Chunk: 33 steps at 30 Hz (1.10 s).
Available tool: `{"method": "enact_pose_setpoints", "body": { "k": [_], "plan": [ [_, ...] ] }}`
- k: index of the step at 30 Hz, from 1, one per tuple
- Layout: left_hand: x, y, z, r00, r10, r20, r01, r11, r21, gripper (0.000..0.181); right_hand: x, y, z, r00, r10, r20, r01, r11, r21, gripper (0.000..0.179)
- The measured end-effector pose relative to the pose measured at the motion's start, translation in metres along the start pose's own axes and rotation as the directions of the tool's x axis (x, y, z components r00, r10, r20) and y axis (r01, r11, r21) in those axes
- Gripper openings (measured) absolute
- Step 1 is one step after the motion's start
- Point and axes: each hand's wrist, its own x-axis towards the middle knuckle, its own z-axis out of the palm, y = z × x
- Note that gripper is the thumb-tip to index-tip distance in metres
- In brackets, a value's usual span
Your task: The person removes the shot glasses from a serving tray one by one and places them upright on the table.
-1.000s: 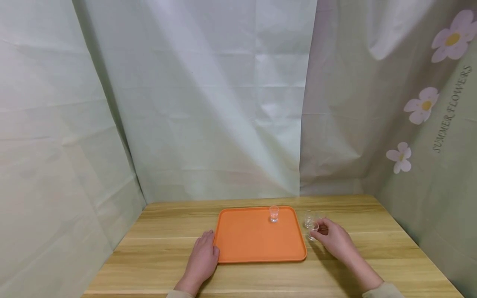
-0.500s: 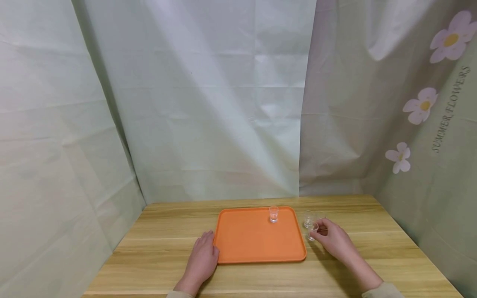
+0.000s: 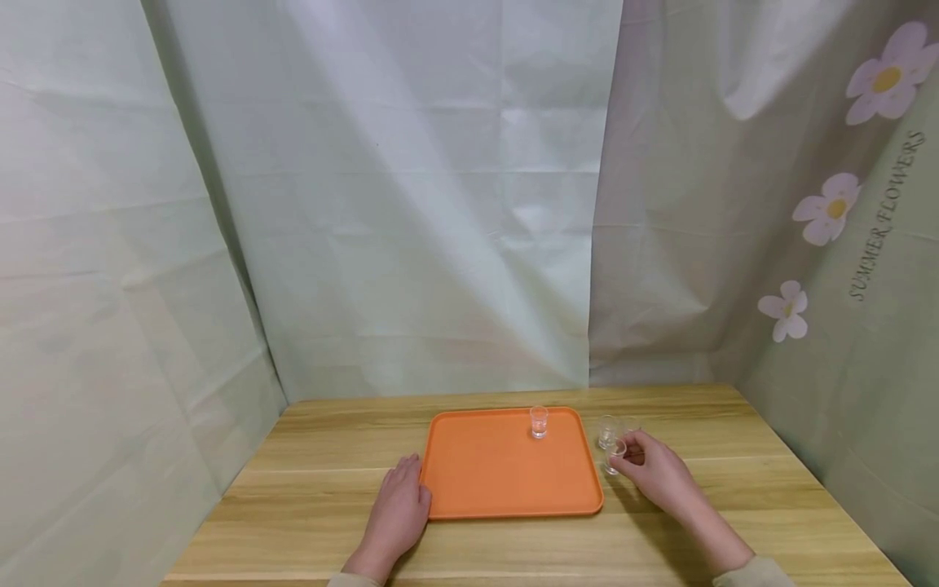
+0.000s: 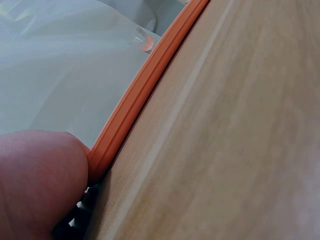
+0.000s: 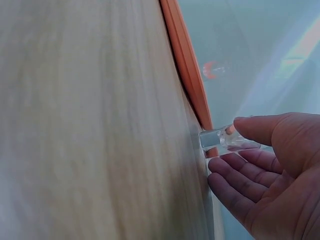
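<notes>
On the rectangular wood-grain table (image 3: 293, 489) lies the rectangular orange tray (image 3: 506, 473), one small clear cup (image 3: 539, 423) at its back right; right of it, similar clear cups (image 3: 607, 433) stand behind the tapered clear cup (image 3: 613, 459) I hold.

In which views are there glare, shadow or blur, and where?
Head: pale glare streaks on the backdrop, soft shadow on the tabletop near the right hand; left wrist: tabletop grain blurred; right wrist: bright streak at upper right, grain blurred too.

Head view faces forward, down; wrist views close, sharing tray (image 3: 506, 473).
</notes>
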Motion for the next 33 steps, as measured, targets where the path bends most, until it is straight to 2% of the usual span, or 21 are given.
{"method": "enact_pose_setpoints", "body": {
  "k": [7, 14, 18, 23, 33],
  "plan": [
    [-0.001, -0.001, 0.003, 0.999, 0.007, -0.038, -0.008, 1.0, -0.016, 0.045, 0.0, -0.005, -0.005, 1.0, -0.022, -0.006, 0.022, 1.0, -0.013, 0.036],
    [0.001, 0.0, 0.001, 1.0, -0.024, 0.011, 0.024, 0.999, -0.022, 0.047, -0.001, -0.02, -0.015, 0.998, -0.052, -0.022, 0.052, 0.999, 0.004, 0.055],
    [0.001, 0.001, 0.0, 1.0, -0.024, 0.014, 0.024, 1.0, -0.018, 0.047, -0.002, -0.033, -0.015, 0.997, -0.067, -0.026, 0.068, 0.996, 0.062, 0.06],
    [0.0, 0.0, 0.001, 1.0, -0.025, 0.013, 0.026, 1.0, -0.017, 0.047, 0.002, -0.051, -0.004, 0.994, -0.107, -0.016, 0.108, 0.986, 0.13, 0.058],
    [-0.001, 0.001, 0.001, 1.0, -0.008, -0.002, 0.008, 1.0, -0.016, 0.046, 0.015, -0.073, 0.029, 0.99, -0.139, 0.012, 0.136, 0.977, 0.162, 0.058]
  ]
}}
